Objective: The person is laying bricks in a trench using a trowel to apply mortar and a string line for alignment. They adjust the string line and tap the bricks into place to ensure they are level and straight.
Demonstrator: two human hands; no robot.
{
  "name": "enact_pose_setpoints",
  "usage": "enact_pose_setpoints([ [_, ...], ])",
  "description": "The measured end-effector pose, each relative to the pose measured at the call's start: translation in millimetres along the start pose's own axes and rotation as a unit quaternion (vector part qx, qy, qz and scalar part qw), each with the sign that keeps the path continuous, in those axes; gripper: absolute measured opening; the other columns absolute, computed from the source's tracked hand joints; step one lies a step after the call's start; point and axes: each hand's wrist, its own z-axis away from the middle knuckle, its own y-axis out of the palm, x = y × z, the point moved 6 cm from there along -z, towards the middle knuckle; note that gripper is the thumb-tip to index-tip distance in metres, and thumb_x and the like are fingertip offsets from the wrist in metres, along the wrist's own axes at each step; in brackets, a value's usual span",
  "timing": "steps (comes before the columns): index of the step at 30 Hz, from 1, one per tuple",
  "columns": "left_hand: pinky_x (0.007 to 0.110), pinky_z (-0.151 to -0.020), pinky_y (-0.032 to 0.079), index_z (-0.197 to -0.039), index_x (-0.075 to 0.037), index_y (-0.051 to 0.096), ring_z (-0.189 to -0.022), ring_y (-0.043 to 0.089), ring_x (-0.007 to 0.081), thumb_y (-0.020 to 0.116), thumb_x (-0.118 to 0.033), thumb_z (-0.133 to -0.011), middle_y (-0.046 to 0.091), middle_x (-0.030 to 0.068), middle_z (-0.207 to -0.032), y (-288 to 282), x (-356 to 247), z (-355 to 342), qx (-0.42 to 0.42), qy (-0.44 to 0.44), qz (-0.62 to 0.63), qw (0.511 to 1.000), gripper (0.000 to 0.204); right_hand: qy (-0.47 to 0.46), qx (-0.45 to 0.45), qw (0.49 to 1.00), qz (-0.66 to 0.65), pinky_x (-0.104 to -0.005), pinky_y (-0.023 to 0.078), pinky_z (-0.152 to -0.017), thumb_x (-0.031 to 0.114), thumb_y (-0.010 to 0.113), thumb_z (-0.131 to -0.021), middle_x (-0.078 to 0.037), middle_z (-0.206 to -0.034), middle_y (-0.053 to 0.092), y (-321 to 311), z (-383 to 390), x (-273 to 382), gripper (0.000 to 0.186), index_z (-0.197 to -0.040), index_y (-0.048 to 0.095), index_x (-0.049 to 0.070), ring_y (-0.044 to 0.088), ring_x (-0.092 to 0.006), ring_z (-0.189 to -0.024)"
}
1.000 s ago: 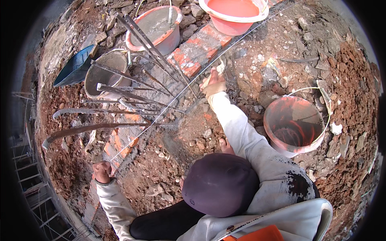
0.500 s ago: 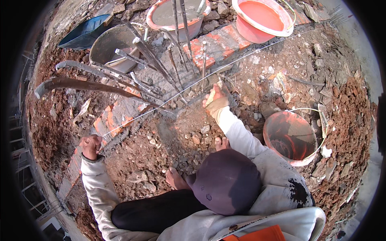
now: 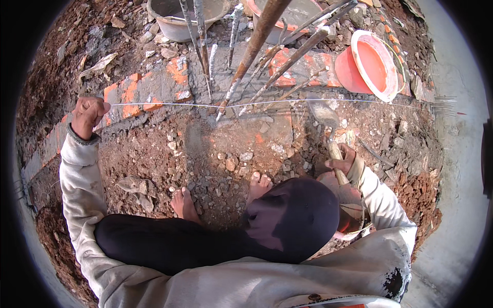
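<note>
My left hand [image 3: 88, 117] is closed in a fist at the left end of a taut white string [image 3: 169, 104]. The string crosses from the fist to the far right, just above the ground and along a row of mortared red bricks [image 3: 128, 93]. On the right, my right hand [image 3: 345, 159] is wrapped around the wooden handle of a trowel [image 3: 325, 115]. Its grey, mortar-smeared blade points away from me and reaches the string; whether they touch I cannot tell.
Several steel bars [image 3: 255, 49] stick up beyond the string. A pink bucket [image 3: 354, 66] sits tilted on the bricks; mortar basins [image 3: 177, 28] stand at the back. Another bucket [image 3: 352, 205] is partly hidden beside my right arm. My bare feet [image 3: 186, 205] rest on rubble.
The view has turned, so the string runs nearly level. My right hand has drawn back from the string to the right, and the trowel blade now shows. My left fist stays at the string's end.
</note>
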Motion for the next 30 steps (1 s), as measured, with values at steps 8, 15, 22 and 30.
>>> enact_pose_setpoints([
  [8, 0.025, -0.042, 0.017, -0.048, -0.007, 0.031, -0.041, 0.022, 0.0054, 0.049, -0.009, -0.076, 0.027, -0.0038, -0.045, -21.5, -37.0, 7.7, -0.042, -0.062, -0.031, 0.997, 0.034, -0.211, -0.086, 0.889, 0.397, -0.036, 0.044, -0.059, 0.011, 0.056, -0.074, -0.015, -0.073, 0.054, -34.8, -75.2, -5.5, 0.039, -0.11, 0.045, 0.004, 0.055, -0.0294, -0.067],
  [15, 0.024, -0.042, 0.019, -0.048, -0.01, 0.03, -0.041, 0.023, 0.005, 0.048, -0.01, -0.078, 0.027, -0.0046, -0.046, -25.6, -49.9, 16.1, -0.121, -0.066, -0.03, 0.99, 0.035, -0.34, -0.085, 0.841, 0.412, -0.037, 0.044, -0.061, 0.009, 0.055, -0.073, -0.016, -0.078, 0.054, -66.2, -165.3, -0.2, 0.025, -0.097, 0.048, 0.005, 0.055, -0.0324, -0.072],
  [22, 0.023, -0.039, 0.018, -0.053, -0.012, 0.033, -0.04, 0.022, 0.0038, 0.046, -0.011, -0.082, 0.025, -0.0065, -0.046, -44.5, -42.5, 21.8, -0.153, -0.083, 0.037, 0.984, 0.032, -0.255, -0.157, 0.814, 0.499, -0.0383, 0.044, -0.062, 0.016, 0.054, -0.075, -0.015, -0.079, 0.056, -85.5, -245.9, -8.6, 0.023, -0.096, 0.049, 0.007, 0.056, -0.0319, -0.073],
  [30, 0.022, -0.039, 0.018, -0.054, -0.012, 0.035, -0.041, 0.024, 0.0041, 0.048, -0.02, -0.083, 0.027, -0.006, -0.046, -58.0, -22.5, 38.7, -0.186, -0.077, 0.083, 0.976, 0.032, -0.214, -0.226, 0.825, 0.473, -0.0397, 0.045, -0.062, 0.023, 0.054, -0.076, -0.014, -0.08, 0.057, -83.4, -203.8, -5.3, 0.023, -0.094, 0.051, 0.009, 0.056, -0.0314, -0.073],
])
